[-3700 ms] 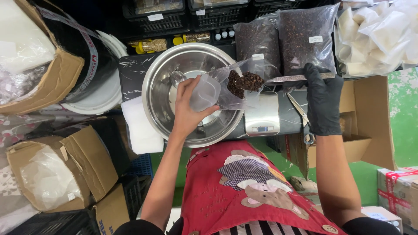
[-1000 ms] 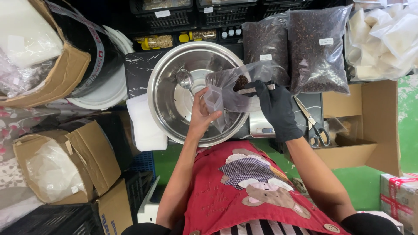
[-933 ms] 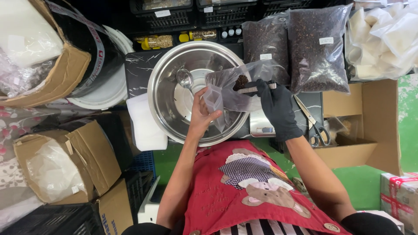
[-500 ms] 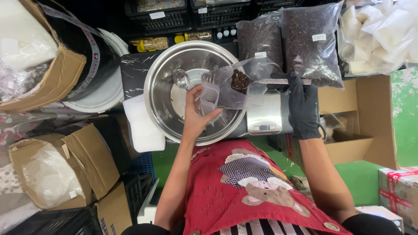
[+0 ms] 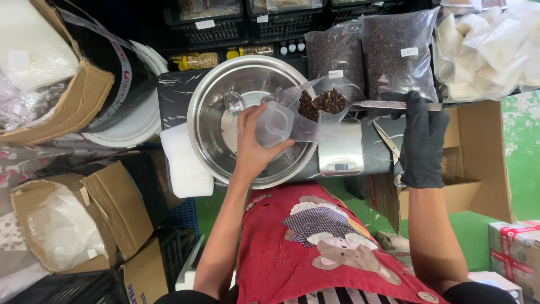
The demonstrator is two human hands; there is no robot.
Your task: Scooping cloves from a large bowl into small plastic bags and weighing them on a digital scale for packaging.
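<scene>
Head view: bare left hand point(image 5: 253, 143) pinches crinkly clear bag point(image 5: 304, 110).

Since a second ago our gloved right hand point(image 5: 423, 141) has pulled away from the clear bag point(image 5: 306, 112) to the right and now sits over the cardboard box point(image 5: 478, 169), gripping the metal scoop point(image 5: 394, 105) by the handle. More dark bits point(image 5: 320, 103) lie in the bag. Our left hand point(image 5: 256, 141) has tilted the bag mouth slightly right.

Green floor point(image 5: 523, 163), dark crates point(image 5: 214, 28)
</scene>
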